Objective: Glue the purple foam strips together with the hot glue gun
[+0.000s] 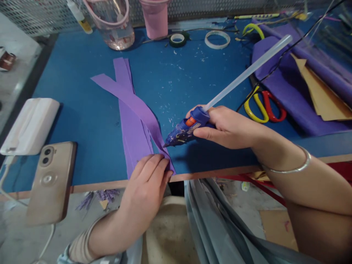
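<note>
My right hand (220, 126) is wrapped round a blue glue gun (183, 128), whose nozzle points down-left at the edge of a purple paper strip (141, 106). A long translucent glue stick (247, 73) sticks out of the gun's back end. Near the table's front edge, my left hand (150, 176) is closed on the lower end of that strip, fingers pressed together over it. The strip curls up and crosses over more purple strips (133, 141) lying flat in a stack. Whether the nozzle touches the paper I cannot tell.
To the left lie a phone (52, 179) and a white power bank (30, 124) with a cable. Scissors (265, 106) and purple sheets (277, 80) lie at right. Behind are a clear bucket (117, 33), pink cup (155, 18), green tape (178, 39) and white tape (217, 39).
</note>
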`<control>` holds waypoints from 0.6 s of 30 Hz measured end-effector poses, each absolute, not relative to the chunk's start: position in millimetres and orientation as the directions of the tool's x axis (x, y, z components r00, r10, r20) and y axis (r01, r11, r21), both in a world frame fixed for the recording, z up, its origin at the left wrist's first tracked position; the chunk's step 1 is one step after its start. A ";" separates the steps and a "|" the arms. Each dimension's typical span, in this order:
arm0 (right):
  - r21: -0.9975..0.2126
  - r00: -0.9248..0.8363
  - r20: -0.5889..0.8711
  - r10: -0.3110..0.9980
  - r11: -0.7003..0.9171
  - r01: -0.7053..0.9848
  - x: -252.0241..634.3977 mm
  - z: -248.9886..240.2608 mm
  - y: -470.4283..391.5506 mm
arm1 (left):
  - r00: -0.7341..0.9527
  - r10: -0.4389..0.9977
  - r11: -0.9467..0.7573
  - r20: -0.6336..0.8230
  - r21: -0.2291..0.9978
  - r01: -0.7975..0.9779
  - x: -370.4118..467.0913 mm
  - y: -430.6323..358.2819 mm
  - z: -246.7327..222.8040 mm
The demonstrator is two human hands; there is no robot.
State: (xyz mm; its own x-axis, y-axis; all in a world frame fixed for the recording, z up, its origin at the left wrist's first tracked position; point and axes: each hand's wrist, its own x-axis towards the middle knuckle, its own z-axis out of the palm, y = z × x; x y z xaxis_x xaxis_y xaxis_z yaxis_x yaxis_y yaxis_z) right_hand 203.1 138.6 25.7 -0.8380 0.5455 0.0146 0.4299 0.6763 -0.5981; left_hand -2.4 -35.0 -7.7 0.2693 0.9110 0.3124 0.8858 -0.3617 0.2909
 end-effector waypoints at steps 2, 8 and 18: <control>-0.598 -0.839 0.027 0.544 0.681 0.423 202.8 25.3 138.7 | 0.287 0.910 -0.364 0.299 0.248 0.897 -2.7 -34.8 -7.0; -0.596 -0.830 0.059 0.554 0.687 0.416 203.5 22.0 140.6 | 0.323 0.899 -0.387 0.295 0.194 0.901 -6.0 -30.9 -5.2; -0.597 -0.800 0.103 0.591 0.681 0.425 201.2 16.0 137.9 | 0.340 0.879 -0.422 0.334 0.215 0.881 -12.3 -19.8 -5.2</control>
